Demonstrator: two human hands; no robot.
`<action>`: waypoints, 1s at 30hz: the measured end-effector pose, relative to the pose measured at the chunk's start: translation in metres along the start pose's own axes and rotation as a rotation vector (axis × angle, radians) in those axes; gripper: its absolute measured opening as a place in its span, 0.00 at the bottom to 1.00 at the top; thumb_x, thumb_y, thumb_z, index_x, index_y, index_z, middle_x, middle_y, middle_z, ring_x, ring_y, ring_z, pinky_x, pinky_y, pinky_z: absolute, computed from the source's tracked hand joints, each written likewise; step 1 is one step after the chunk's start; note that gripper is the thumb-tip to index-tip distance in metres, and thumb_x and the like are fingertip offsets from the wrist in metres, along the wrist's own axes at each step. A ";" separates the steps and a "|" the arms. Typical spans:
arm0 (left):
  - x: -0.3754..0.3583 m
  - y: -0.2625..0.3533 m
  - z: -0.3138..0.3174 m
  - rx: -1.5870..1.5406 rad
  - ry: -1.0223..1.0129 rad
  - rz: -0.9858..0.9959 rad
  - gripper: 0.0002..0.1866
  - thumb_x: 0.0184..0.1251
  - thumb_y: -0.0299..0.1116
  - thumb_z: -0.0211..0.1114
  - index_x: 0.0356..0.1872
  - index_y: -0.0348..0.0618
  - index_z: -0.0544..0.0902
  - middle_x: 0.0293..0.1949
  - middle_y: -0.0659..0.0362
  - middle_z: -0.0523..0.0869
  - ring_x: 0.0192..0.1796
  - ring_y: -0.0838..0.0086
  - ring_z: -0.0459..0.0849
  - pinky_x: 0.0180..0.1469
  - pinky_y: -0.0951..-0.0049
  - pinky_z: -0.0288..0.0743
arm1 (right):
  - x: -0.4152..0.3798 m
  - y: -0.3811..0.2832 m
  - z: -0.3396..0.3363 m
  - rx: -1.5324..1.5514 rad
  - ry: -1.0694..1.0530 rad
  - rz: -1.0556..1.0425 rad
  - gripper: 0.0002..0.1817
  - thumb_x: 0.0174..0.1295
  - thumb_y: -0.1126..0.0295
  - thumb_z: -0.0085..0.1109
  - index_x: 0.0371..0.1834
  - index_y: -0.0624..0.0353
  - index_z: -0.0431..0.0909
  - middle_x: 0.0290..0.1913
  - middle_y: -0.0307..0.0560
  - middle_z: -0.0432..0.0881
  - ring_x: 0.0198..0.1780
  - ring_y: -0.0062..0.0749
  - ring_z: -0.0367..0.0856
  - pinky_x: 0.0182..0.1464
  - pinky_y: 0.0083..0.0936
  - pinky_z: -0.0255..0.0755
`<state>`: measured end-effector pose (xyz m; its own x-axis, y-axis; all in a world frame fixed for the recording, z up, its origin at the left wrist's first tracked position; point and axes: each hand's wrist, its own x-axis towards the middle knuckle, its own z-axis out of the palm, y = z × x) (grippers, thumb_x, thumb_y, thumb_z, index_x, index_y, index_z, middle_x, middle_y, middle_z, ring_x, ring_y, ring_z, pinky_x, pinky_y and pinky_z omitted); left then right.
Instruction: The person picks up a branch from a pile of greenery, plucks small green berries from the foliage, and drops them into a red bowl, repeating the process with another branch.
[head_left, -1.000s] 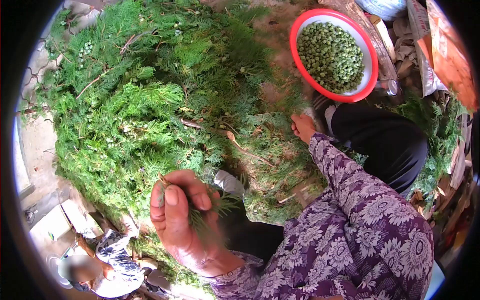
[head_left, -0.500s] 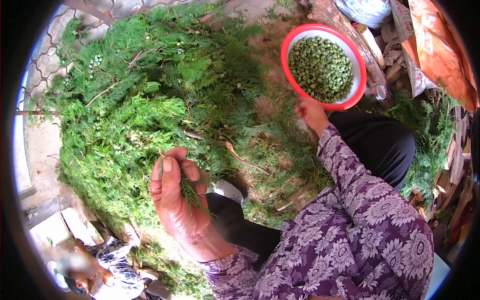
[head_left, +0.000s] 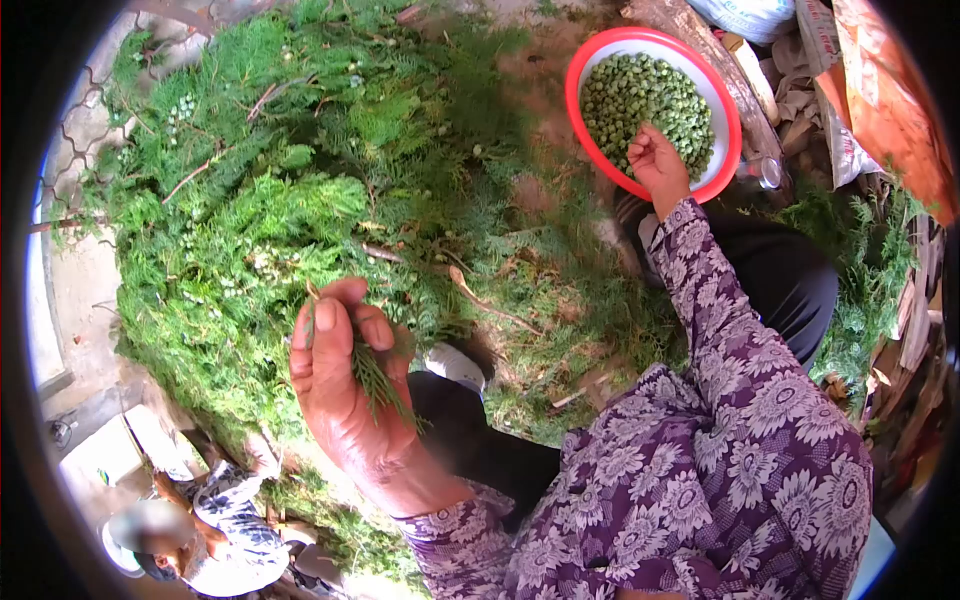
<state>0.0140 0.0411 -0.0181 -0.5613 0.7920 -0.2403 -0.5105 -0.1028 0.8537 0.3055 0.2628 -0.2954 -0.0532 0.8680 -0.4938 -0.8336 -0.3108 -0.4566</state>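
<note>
Seemingly, round green cones (head_left: 622, 98) are being deposited, upper right; the half-curled right hand (head_left: 659, 165), contents unclear, must be opened; a feathery green sprig (head_left: 373, 380) is pinched left-handed.

The scene is taken in by a single camera worn on the head; it is aimed forward and steeply down, with the wearer's floral shirt (head_left: 690, 500) caught at lower right; the left hand (head_left: 350, 365) is seen closest to the lens, while the right hand (head_left: 657, 168) and red-rimmed basin (head_left: 573, 95) are viewed from farther off; a wide, round field is bounded by black corners; the green branches (head_left: 290, 215) are overlooked from above, and another person (head_left: 235, 530) is included at lower left.
</note>
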 end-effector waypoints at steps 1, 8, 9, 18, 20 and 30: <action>-0.001 0.001 0.001 0.009 0.018 -0.008 0.10 0.63 0.32 0.59 0.37 0.34 0.79 0.30 0.56 0.81 0.24 0.80 0.73 0.19 0.82 0.64 | -0.006 0.007 -0.001 -0.004 0.011 0.018 0.03 0.57 0.75 0.56 0.31 0.59 0.72 0.22 0.35 0.73 0.22 0.18 0.71 0.24 0.16 0.66; -0.008 0.001 0.004 0.048 0.028 -0.009 0.12 0.63 0.33 0.59 0.37 0.31 0.78 0.21 0.58 0.77 0.23 0.80 0.72 0.17 0.83 0.63 | -0.065 0.114 -0.002 -1.076 -0.129 0.293 0.04 0.52 0.71 0.58 0.29 0.59 0.77 0.22 0.39 0.77 0.22 0.23 0.76 0.22 0.19 0.70; -0.009 0.001 0.002 0.051 0.034 -0.012 0.12 0.63 0.33 0.59 0.37 0.31 0.78 0.21 0.58 0.77 0.23 0.80 0.72 0.17 0.83 0.63 | -0.072 0.136 -0.008 -1.126 -0.242 0.362 0.06 0.52 0.70 0.58 0.31 0.59 0.78 0.23 0.40 0.78 0.23 0.24 0.77 0.24 0.21 0.71; -0.017 0.009 -0.012 0.180 0.053 0.010 0.14 0.68 0.36 0.52 0.41 0.32 0.71 0.21 0.61 0.69 0.21 0.82 0.64 0.17 0.85 0.57 | -0.079 0.254 -0.009 -1.693 -0.373 0.219 0.11 0.53 0.71 0.55 0.40 0.61 0.78 0.38 0.52 0.80 0.37 0.42 0.80 0.42 0.35 0.73; -0.019 0.012 -0.015 0.193 0.092 0.007 0.14 0.68 0.37 0.51 0.41 0.32 0.70 0.20 0.61 0.68 0.20 0.83 0.62 0.17 0.85 0.57 | -0.083 0.257 -0.002 -1.920 -0.281 0.132 0.14 0.51 0.69 0.58 0.42 0.60 0.77 0.39 0.55 0.80 0.41 0.49 0.78 0.45 0.41 0.72; -0.027 0.021 -0.027 0.127 0.071 0.036 0.14 0.68 0.37 0.52 0.41 0.33 0.70 0.21 0.61 0.69 0.21 0.82 0.63 0.18 0.84 0.58 | -0.090 0.237 -0.015 -1.779 -0.371 0.216 0.14 0.47 0.65 0.59 0.36 0.59 0.76 0.31 0.51 0.80 0.35 0.41 0.79 0.38 0.35 0.71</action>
<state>0.0007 0.0014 -0.0060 -0.6245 0.7444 -0.2363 -0.4051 -0.0501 0.9129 0.1213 0.1050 -0.3705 -0.3795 0.7156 -0.5865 0.6964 -0.1964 -0.6902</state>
